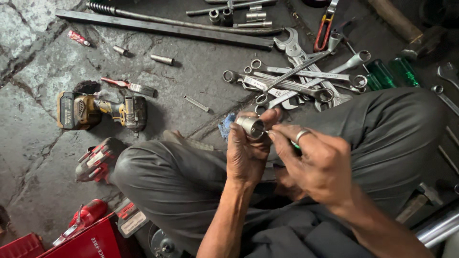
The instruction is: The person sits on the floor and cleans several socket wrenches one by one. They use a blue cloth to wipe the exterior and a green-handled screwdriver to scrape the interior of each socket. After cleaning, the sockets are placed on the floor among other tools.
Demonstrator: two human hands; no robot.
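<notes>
Single head-worn camera, facing steeply down onto the wearer's lap — close range, with the left hand (246, 148) and right hand (318, 165) near frame centre. The stone floor (38, 143) and spanners (296, 81) fill the upper frame. No second view.

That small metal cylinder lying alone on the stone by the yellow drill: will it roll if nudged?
Probably. The cylinder looks round and smooth, so a sideways push likely rolls it. The cracked stone floor may stop it soon. Likely stiff, heavy for its size.

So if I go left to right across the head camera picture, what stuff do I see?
Yellow drill → left hand holding a shiny socket → right hand with a ring → green screwdriver handles.
</notes>
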